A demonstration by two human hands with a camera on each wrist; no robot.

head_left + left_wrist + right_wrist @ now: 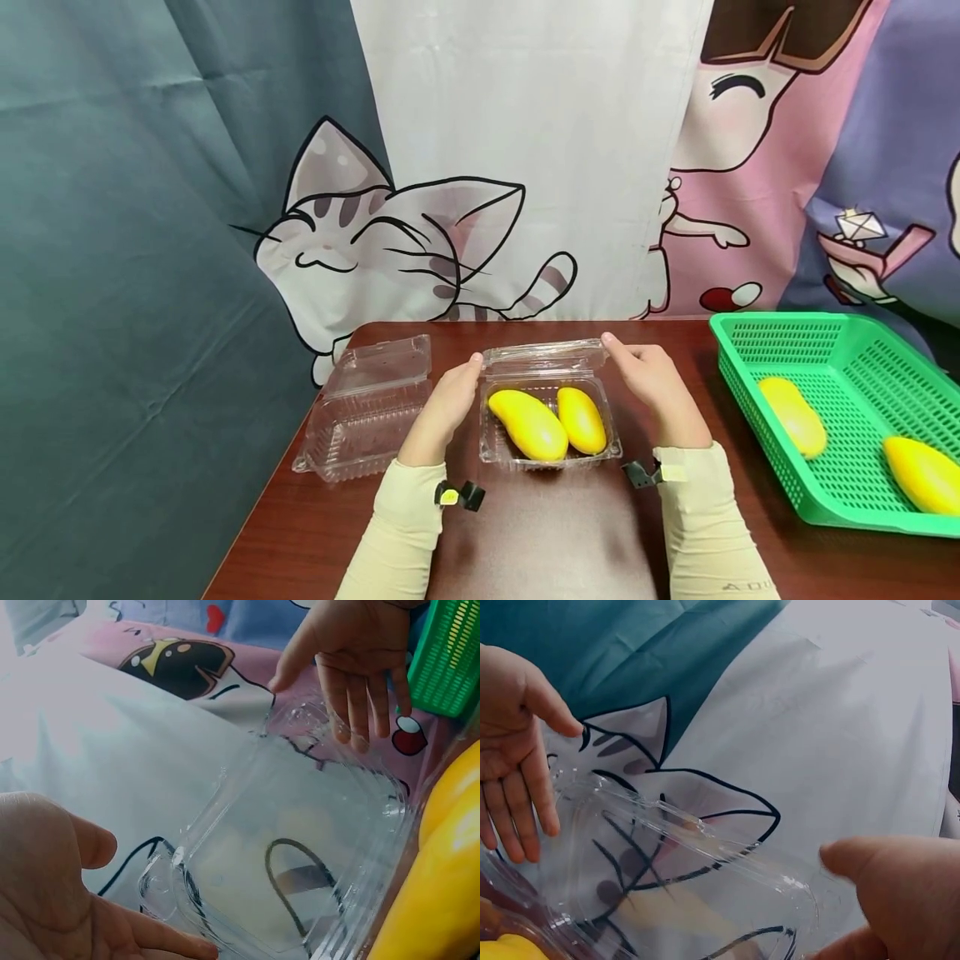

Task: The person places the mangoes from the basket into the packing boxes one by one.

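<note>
Glossy table [540, 550]; left hand [446, 407], right hand [660, 387], digits apart, at clear plastic lid [542, 358]; smooth mangoes [528, 425].

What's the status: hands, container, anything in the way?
Left hand and right hand straight-fingered at opposite ends of raised lid. Clear container open, two yellow mangoes inside. No visible obstruction; second container sits left.

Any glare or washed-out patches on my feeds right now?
Head: pale sheen on the table, lower centre; left wrist: backdrop cloth washed out toward the upper left, bright glints along the edges of the clear lid; right wrist: glints streak the same lid.
</note>
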